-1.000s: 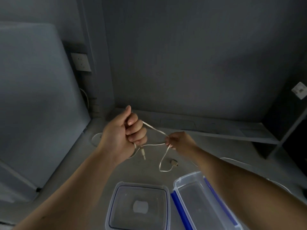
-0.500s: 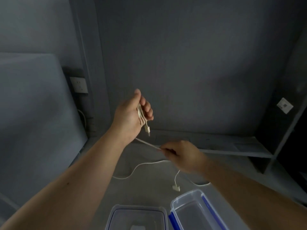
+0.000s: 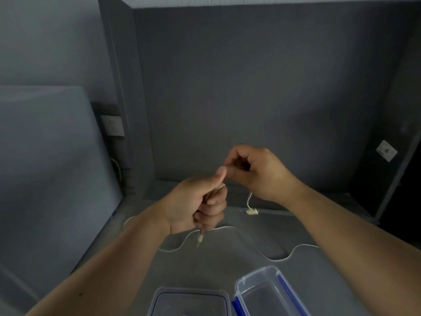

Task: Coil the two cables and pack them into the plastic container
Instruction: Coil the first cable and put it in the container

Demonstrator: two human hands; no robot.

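Two bare hands work above a grey table (image 3: 216, 270), the widest thing in view. At the near edge sits the plastic container (image 3: 268, 293), open, blue-trimmed and with no cable visible in it, and just to its left lies its clear lid (image 3: 189, 302). Neither cable is packed yet. The second cable (image 3: 255, 245) lies loose in waves across the table, well beyond the container and untouched. The left hand (image 3: 193, 206) is clenched into a fist around a small bundle of the first cable (image 3: 249, 199), with one plug (image 3: 200, 239) poking out below the fist. The right hand (image 3: 257, 172) is raised just beside and above it, its fingers (image 3: 224, 171) pinched on the free run of that cable, whose short tail hangs down to a small connector (image 3: 251, 211) dangling just above the table. The step looks like the last wrap of the first coil. The likely trouble is at the tail: if the right pinch lets go before the end is tucked, the springy loops could loosen inside the fist and the coil fall open on the way to the container. The swinging connector could also snag the wavy cable below and drag it along.
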